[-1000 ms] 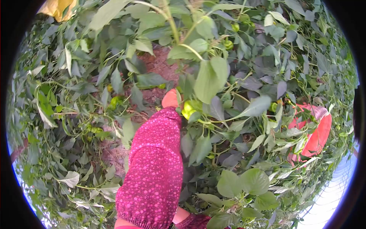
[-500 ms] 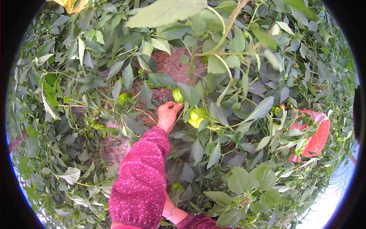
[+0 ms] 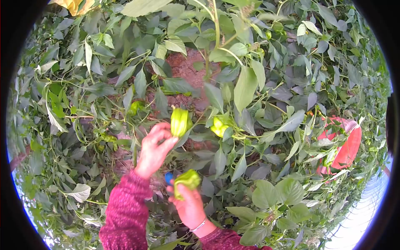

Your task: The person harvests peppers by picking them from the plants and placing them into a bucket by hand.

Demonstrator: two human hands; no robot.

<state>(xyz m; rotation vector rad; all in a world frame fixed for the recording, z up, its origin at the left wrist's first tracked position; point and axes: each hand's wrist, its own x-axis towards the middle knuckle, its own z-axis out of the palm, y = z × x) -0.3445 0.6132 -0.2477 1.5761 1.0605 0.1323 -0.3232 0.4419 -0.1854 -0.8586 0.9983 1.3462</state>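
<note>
My left hand [image 3: 154, 148] pinches a light green pepper [image 3: 180, 122] near its lower end, with its stem end pointing up. Closer to me, my right hand [image 3: 189, 206], a bracelet at its wrist, is closed on a second green pepper [image 3: 188, 183]. A small blue object [image 3: 168, 178] shows beside the right fingertips; I cannot make out what it is. Another pepper [image 3: 218, 126] hangs among leaves to the right of the left hand's pepper. One more green pepper [image 3: 135, 107] is partly hidden by leaves on the left.
Dense pepper plants surround both hands, with bare reddish soil [image 3: 187, 66] showing between them. A red container [image 3: 349, 146] stands among the foliage on the right. Something yellow [image 3: 74, 6] lies at the top left. A broad-leaved plant [image 3: 277, 198] rises at the lower right.
My left hand has drawn back toward me and left with a pepper in it. My right hand has come out from beneath the left arm, holding another pepper. The tall stem has shifted.
</note>
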